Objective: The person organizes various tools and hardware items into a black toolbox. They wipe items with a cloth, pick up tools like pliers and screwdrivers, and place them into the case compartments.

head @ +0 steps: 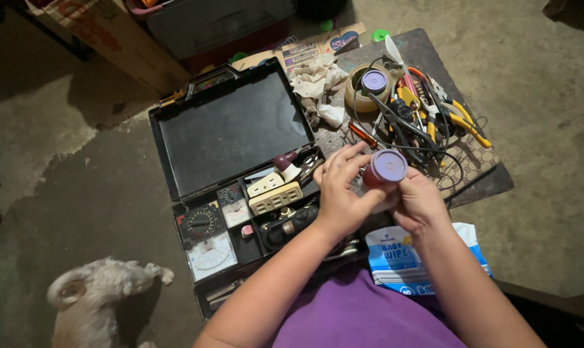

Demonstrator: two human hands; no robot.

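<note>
1. Small maroon plastic jar with round lilac lid (383,169): centre-right of frame, lifted above the worktop, lid tilted toward the camera, probably for inspection.
2. Left hand (341,193): fingers closed around the jar's side.
3. Right hand (418,201): clamped beneath the jar, steadying it.
4. Open black hard-plastic tool case (231,132): centre-left, lid propped back; compartments hold an analogue multimeter (205,241) and cream sockets.
5. Dark worktop (427,51): upper right, carrying tangled yellow-handled pliers (463,119) and wires.
6. Soft blue-white wipes packet (398,258): on the lap.
7. Pale fluffy dog (98,293): lower left, on the concrete floor.
</note>
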